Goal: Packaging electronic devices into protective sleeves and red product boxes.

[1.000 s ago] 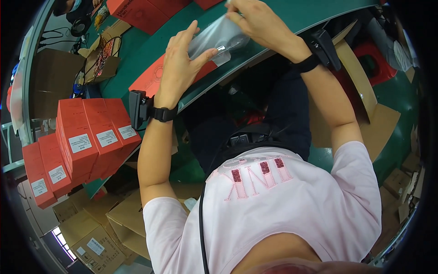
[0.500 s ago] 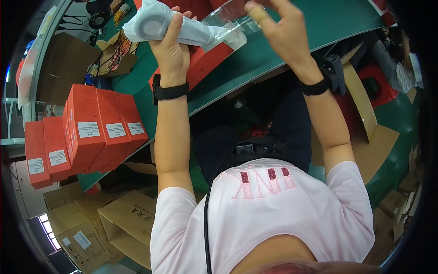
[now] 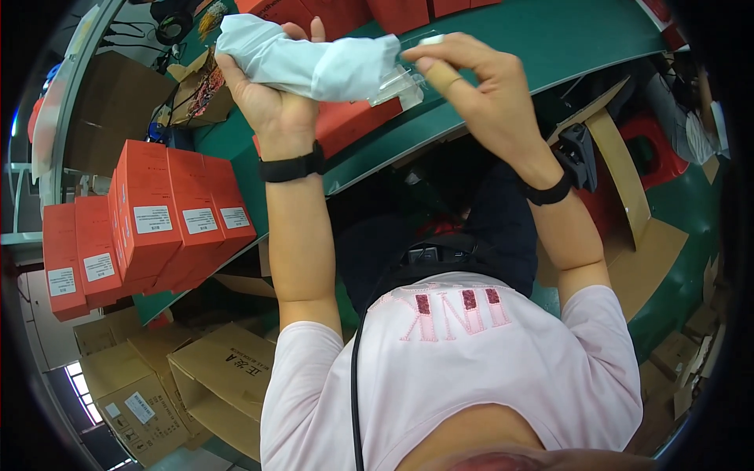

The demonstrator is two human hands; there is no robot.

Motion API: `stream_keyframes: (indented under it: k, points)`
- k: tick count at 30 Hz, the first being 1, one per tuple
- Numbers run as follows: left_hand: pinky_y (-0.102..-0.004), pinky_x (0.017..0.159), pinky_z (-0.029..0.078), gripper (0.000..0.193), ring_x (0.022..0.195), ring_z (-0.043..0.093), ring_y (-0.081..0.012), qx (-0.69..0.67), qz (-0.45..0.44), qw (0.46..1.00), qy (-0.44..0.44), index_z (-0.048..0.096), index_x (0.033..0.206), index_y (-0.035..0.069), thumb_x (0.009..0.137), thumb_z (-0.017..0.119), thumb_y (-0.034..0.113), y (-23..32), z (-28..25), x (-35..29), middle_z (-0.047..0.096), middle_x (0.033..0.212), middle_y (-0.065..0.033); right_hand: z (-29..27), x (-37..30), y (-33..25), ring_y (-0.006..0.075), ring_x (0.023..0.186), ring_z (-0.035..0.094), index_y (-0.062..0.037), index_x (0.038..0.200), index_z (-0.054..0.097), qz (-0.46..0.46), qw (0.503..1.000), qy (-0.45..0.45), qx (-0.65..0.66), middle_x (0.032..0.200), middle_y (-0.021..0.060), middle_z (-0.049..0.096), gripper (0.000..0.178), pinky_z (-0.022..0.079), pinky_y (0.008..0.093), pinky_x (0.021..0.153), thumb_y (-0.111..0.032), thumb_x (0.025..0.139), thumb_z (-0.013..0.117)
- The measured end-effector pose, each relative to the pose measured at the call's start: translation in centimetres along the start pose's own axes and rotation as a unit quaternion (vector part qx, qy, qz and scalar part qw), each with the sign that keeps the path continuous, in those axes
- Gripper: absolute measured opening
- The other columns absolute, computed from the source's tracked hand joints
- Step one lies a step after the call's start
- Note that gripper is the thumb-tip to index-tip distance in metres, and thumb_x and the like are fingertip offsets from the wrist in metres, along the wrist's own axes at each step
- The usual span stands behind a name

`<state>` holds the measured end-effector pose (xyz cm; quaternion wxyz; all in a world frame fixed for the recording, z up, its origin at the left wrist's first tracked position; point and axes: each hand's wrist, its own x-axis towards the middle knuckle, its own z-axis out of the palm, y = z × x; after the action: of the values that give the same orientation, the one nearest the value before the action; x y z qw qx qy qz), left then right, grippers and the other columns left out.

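A bulky item in a white wrapper (image 3: 322, 67) lies across my left hand (image 3: 275, 110), above the green table. My left fingers are wrapped round it from below and behind. What is inside the wrapper is hidden. At the wrapper's right end, my right hand (image 3: 479, 86) has its thumb and forefinger pinched together. Whatever they grip is too small to name. Below the wrapped item rests a red box (image 3: 361, 125) near the table's edge. A clear plastic piece (image 3: 395, 85) shows at its right end, partly covered by the wrapper.
Several red boxes (image 3: 149, 220) with white labels are stacked at the left on the green table (image 3: 581, 47). More red boxes (image 3: 397, 14) line its far side. Open cardboard boxes (image 3: 220, 369) stand at the lower left. A red stool (image 3: 656, 157) is at the right.
My left hand has turned the wrapped item over, so its round outline no longer shows. My right hand has come down and left, closer to the wrapper's end.
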<state>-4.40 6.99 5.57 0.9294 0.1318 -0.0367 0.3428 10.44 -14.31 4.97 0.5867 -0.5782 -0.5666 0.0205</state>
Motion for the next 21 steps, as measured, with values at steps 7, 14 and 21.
stream_keyframes:
  k: [7,14,21]
  points:
    - [-0.0542,0.103,0.048,0.050,0.106,0.062,-0.0267,0.208,0.207,0.950,0.108,0.058,0.128,0.013,0.100,0.056,0.054,-6.4,2.6,-3.3,0.063,0.118,-0.0044,1.2,-1.1,-0.9,0.0098,0.090,0.059,0.0010,0.124,0.065,0.274,0.913,-0.133,0.273,0.106,0.0038,0.068,0.033,0.050,0.0257,0.077,-0.016,0.096,0.063]
    - [-0.0329,0.087,0.054,0.030,0.102,0.067,-0.0177,0.452,0.237,0.858,0.047,0.064,0.120,0.002,0.102,0.064,0.026,-6.5,2.9,-5.6,0.070,0.114,-0.0083,2.4,-3.9,-0.6,0.0091,0.093,0.060,-0.0008,0.132,0.058,0.298,0.908,-0.137,0.261,0.110,0.0036,0.065,0.053,0.050,0.0249,0.079,-0.034,0.093,0.072]
    - [-0.0473,0.106,0.049,0.042,0.118,0.062,-0.0292,0.298,0.217,0.918,0.145,0.059,0.129,0.002,0.109,0.044,0.036,-2.0,0.6,-3.9,0.065,0.127,-0.0126,0.8,-4.5,-1.3,0.0073,0.066,0.055,0.0002,0.130,0.058,0.337,0.883,-0.178,0.274,0.088,0.0035,0.063,0.051,0.043,0.0218,0.055,-0.039,0.098,0.061]
